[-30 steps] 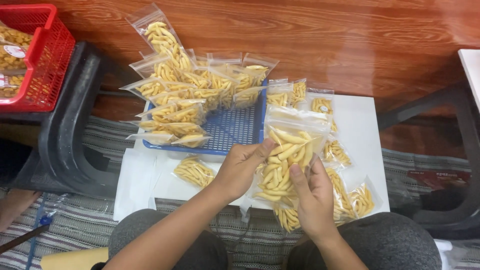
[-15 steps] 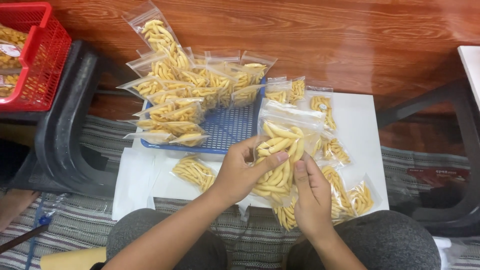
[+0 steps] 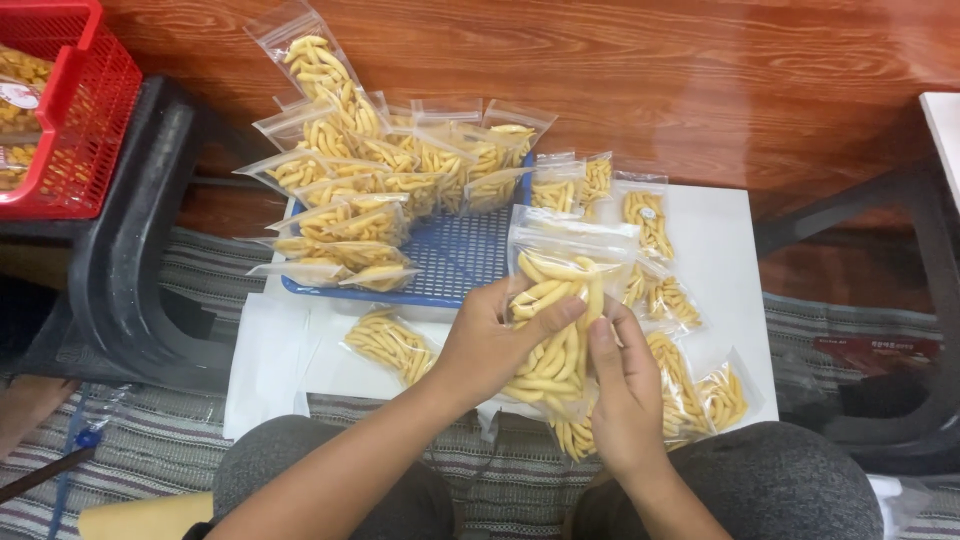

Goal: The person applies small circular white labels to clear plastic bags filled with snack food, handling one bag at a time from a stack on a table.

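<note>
My left hand (image 3: pixel 490 345) and my right hand (image 3: pixel 625 385) both grip one clear plastic bag of yellow stick snacks (image 3: pixel 557 300), held upright over a low white table (image 3: pixel 720 225). The left thumb presses across the bag's front; the right fingers pinch its lower right side. Behind it a blue mesh tray (image 3: pixel 460 262) carries a pile of filled bags (image 3: pixel 370 180). More filled bags (image 3: pixel 690 375) lie on the table to the right, and one bag (image 3: pixel 390 343) lies to the left of my hands.
A red basket (image 3: pixel 75 110) with snacks stands on a black plastic chair (image 3: pixel 140 250) at the left. A wooden wall (image 3: pixel 700 70) rises behind the table. A striped mat (image 3: pixel 140 455) covers the floor, and my knees sit at the bottom edge.
Both hands have kept their grip on the bag and raised it slightly; my left thumb has slid across the bag's front. The piles around have not moved.
</note>
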